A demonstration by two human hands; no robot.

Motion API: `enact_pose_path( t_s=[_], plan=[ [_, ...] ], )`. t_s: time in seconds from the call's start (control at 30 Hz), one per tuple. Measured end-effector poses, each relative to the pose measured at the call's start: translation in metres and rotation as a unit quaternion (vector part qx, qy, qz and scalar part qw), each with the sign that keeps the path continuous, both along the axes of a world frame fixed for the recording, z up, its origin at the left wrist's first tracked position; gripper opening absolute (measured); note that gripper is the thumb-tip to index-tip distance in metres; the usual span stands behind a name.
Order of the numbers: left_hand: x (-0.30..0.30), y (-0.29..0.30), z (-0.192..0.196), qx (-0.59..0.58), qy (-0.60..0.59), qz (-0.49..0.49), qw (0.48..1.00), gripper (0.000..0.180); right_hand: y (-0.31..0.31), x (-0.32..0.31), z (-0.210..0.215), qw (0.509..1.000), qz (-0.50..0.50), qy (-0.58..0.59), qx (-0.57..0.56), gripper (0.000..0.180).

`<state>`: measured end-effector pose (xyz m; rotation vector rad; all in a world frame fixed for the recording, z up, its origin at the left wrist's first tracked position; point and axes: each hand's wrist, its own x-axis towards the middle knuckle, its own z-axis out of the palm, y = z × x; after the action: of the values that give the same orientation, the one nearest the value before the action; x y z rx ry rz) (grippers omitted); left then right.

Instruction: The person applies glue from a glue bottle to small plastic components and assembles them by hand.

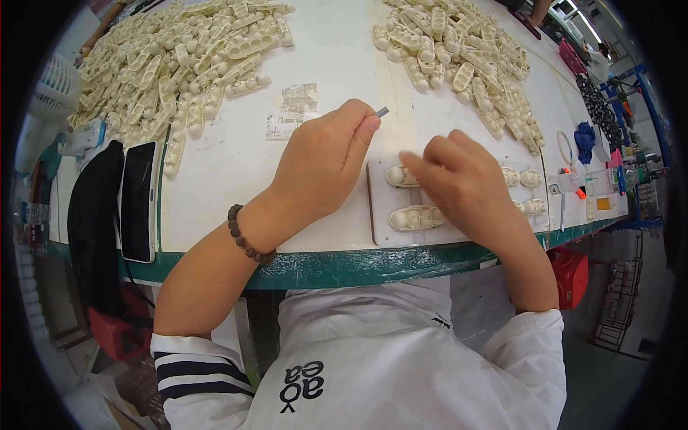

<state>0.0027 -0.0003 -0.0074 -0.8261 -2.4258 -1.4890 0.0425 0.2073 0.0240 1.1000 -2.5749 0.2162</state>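
Note:
My left hand (320, 161), with a dark bead bracelet (241, 235) at the wrist, is closed above the table. A short grey ridged strip (382, 112) pokes out between its thumb and forefinger. My right hand (462, 188) is bent over a flat pale board (401, 199), its fingers curled and one fingertip by a cream plastic piece (398, 176). Whether it pinches anything is hidden. Nearer me on the board lies another cream piece with rounded bumps (416, 218). More cream pieces (531, 178) show past the right hand.
Large heaps of cream plastic pieces lie at the far left (190, 61) and far right (459, 43). On the left are a phone (138, 202), a black cloth-like item (95, 215) and a white fan (61, 84). The table's green edge (330, 271) runs before me.

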Motion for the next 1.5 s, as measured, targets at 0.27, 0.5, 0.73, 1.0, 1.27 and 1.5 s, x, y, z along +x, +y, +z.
enact_pose_path(
  t_s=[0.27, 0.5, 0.73, 1.0, 1.27, 1.5],
  plan=[
    [0.008, 0.007, -0.004, -0.019, 0.079, -0.030, 0.996, 0.018, -0.012, -0.015, 0.003, 0.991, -0.025, 0.103, -0.080, 0.031],
    [0.015, 0.009, 0.000, -0.008, 0.072, -0.029, 0.997, 0.014, -0.013, -0.013, 0.005, 0.989, -0.021, 0.133, -0.068, 0.028],
    [0.024, 0.024, 0.004, -0.011, 0.076, -0.003, 0.997, 0.014, -0.007, -0.007, 0.003, 0.984, -0.035, 0.152, -0.083, 0.025],
    [0.011, 0.034, 0.007, -0.068, 0.148, -0.027, 0.986, 0.013, 0.006, -0.007, 0.005, 0.975, -0.085, 0.129, -0.160, 0.014],
    [-0.002, 0.055, 0.031, -0.105, 0.186, -0.048, 0.976, 0.017, 0.040, -0.003, 0.016, 0.953, -0.151, 0.159, -0.209, 0.014],
    [-0.011, 0.038, 0.007, -0.102, 0.149, -0.002, 0.984, 0.018, 0.026, 0.014, 0.002, 0.996, -0.055, 0.068, 0.036, 0.019]
  ],
)
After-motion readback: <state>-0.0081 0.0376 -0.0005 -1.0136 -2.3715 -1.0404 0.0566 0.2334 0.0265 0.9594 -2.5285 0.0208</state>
